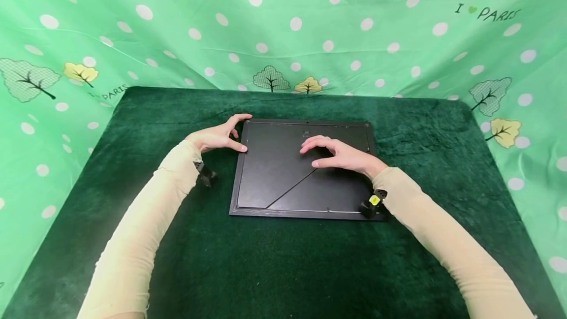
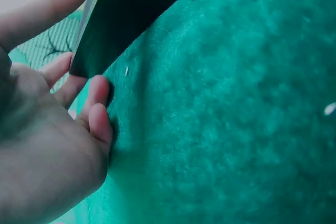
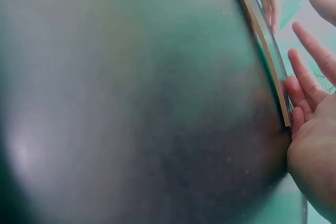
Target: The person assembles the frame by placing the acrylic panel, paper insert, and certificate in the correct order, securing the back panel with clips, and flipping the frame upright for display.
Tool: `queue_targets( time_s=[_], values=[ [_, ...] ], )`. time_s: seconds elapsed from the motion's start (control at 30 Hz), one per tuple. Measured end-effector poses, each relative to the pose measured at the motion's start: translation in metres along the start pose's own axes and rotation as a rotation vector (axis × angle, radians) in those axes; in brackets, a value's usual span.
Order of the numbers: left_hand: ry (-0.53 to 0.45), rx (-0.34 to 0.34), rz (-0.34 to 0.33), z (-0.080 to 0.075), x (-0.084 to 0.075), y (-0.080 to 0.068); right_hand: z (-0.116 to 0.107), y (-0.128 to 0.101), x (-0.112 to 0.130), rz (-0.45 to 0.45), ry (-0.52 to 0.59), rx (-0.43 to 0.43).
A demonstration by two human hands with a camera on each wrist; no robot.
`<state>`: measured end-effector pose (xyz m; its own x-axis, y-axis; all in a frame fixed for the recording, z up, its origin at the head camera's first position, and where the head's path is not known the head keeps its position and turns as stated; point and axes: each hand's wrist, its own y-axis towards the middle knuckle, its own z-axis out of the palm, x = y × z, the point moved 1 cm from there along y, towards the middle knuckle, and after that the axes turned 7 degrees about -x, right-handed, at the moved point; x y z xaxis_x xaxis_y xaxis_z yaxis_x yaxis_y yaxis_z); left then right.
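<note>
Left hand (image 1: pixel 217 137) at black frame (image 1: pixel 279 164) edge — right hand (image 1: pixel 343 155) loosely curved above.

Left hand (image 2: pixel 52 135) against a dark panel (image 2: pixel 128 17), green cloth (image 2: pixel 226 114) beneath

Panel (image 1: pixel 274 166) mid-frame on table (image 1: pixel 288 265), left hand (image 1: pixel 216 137) at its left edge, right hand (image 1: pixel 343 155) over right half, curtain (image 1: pixel 283 38) behind, up top

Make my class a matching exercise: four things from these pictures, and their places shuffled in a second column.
1. bare left hand
2. bare right hand
3. dark green velvety table cover
4. light green white-dotted curtain

A. beyond the cover's far edge
B. over a rectangular black frame
C. beneath the frame
D. at the frame's left edge

Pairs: 1-D; 2-B; 3-C; 4-A
</note>
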<state>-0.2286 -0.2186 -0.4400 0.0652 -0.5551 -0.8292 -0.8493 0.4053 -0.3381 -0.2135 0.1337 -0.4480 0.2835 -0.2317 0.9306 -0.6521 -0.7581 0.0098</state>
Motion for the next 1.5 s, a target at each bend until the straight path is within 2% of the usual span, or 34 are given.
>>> queue_targets(
  time_s=[0.1, 0.4, 0.63, 0.97, 1.2, 1.33, 1.5],
  values=[
    [-0.033, 0.0, -0.004, 0.001, 0.001, -0.002, -0.001, 0.0, 0.0, 0.004, -0.004, 0.002],
    [-0.004, -0.045, 0.024, 0.009, -0.004, -0.001, 0.0, -0.001, 0.001, 0.022, -0.006, -0.006],
    [-0.045, -0.057, 0.053, 0.014, -0.004, 0.001, 0.001, -0.001, 0.002, 0.019, -0.006, -0.012],
    [0.018, -0.071, 0.097, 0.017, -0.003, -0.003, 0.002, 0.0, 0.002, -0.001, -0.012, -0.013],
    [0.058, -0.08, 0.095, 0.017, 0.003, -0.002, 0.003, 0.0, 0.001, -0.002, -0.016, -0.017],
    [0.056, -0.066, 0.076, 0.016, 0.008, -0.003, 0.002, 0.0, 0.003, 0.027, 0.001, -0.023],
    [0.122, -0.034, 0.085, 0.015, 0.01, -0.004, -0.007, -0.005, 0.007, 0.079, 0.046, -0.086]
  ],
)
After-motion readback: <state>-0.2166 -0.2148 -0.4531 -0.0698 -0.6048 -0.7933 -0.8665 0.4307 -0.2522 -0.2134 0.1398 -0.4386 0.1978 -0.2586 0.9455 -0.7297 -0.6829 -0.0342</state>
